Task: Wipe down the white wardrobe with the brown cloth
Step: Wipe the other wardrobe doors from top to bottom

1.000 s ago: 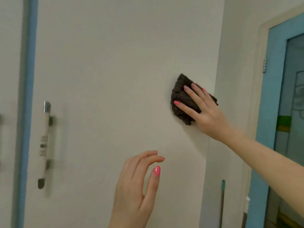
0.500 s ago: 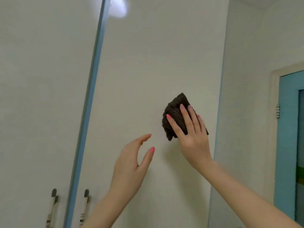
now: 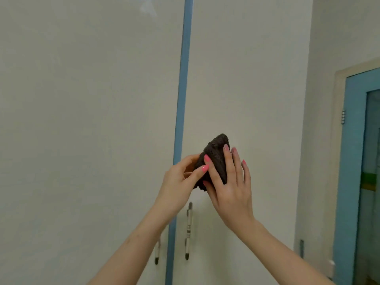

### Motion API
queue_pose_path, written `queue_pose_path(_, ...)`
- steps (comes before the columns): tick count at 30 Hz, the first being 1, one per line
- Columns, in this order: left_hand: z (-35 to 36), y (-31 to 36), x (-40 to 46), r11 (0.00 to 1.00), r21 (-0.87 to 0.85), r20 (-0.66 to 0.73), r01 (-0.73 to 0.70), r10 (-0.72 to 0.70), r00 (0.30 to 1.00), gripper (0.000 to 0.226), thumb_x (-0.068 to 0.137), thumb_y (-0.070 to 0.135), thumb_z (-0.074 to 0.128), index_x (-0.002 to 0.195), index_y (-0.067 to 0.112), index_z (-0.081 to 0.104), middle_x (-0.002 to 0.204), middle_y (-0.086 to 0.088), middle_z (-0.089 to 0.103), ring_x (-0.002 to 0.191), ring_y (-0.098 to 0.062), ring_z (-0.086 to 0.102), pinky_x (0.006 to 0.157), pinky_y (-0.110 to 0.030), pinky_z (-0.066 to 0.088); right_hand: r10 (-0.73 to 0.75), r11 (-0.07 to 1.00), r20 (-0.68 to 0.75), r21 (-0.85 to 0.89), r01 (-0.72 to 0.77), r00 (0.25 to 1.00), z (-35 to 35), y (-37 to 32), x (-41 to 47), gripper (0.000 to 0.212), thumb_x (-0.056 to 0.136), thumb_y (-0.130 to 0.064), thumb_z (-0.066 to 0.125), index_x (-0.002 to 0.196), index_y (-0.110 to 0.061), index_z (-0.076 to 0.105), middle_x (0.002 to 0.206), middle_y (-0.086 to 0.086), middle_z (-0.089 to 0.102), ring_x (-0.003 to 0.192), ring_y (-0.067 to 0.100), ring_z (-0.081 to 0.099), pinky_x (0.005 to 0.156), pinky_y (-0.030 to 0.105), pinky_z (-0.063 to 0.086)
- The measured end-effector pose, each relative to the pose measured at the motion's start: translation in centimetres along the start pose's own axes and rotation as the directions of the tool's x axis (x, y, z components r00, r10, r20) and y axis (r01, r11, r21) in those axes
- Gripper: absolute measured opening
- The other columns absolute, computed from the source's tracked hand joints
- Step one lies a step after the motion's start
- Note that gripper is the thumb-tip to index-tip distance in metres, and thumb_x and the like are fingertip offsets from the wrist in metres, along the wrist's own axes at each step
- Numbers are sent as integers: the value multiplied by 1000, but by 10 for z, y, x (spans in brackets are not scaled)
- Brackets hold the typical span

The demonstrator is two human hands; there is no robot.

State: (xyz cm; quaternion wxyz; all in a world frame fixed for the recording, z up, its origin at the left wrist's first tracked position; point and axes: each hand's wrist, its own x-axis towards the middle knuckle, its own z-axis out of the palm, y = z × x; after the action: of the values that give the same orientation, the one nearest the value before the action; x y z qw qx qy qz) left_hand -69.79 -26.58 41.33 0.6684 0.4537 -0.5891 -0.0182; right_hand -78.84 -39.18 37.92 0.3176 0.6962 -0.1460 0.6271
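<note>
The white wardrobe (image 3: 246, 79) fills most of the view, two tall doors split by a blue vertical strip (image 3: 183, 79). The brown cloth (image 3: 216, 159) is bunched up in front of the right door, just right of the strip. My right hand (image 3: 230, 182) lies flat over the cloth with fingers spread upward. My left hand (image 3: 181, 182) grips the cloth's left edge between thumb and fingers. I cannot tell whether the cloth touches the door.
Two slim door handles (image 3: 189, 229) hang below my hands on either side of the blue strip. At the right are a white wall (image 3: 320, 140) and a blue door frame (image 3: 351, 161) with a glass panel.
My left hand rose and closed on the cloth's left edge; before, it hovered free. Both hands and cloth now sit nearer the blue strip, as the view swung.
</note>
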Motion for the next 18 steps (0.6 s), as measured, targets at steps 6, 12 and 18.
queue_pose_path(6, -90, 12, -34, 991, 106, 148, 76, -91, 985, 24, 94, 14, 49, 110, 25, 64, 104, 6, 69, 99, -8, 63, 79, -23, 54, 162, 977, 364, 74, -202, 917, -46, -111, -4, 71, 92, -61, 36, 152, -28, 17, 160, 20, 12, 148, 36, 11, 114, 57, 25)
queue_pose_path(12, -160, 26, -78, 941, 336, 244, 43, -131, 961, 24, 95, 14, 46, 112, 20, 62, 109, 5, 67, 104, -11, 59, 95, -28, 44, 138, 903, 561, 267, -336, 817, -89, -178, 3, 70, 90, -68, 33, 150, -39, 10, 163, 0, 8, 151, 20, 1, 120, 47, 15)
queue_pose_path(18, -210, 26, -133, 791, 611, 259, -13, -184, 948, 25, 96, 26, 42, 115, 30, 58, 112, 8, 63, 106, -13, 56, 90, -34, 43, 179, 773, 754, 290, -565, 632, -109, -218, -15, 80, 84, -70, 48, 150, -31, 27, 151, -11, 37, 145, 13, 19, 117, 35, 18)
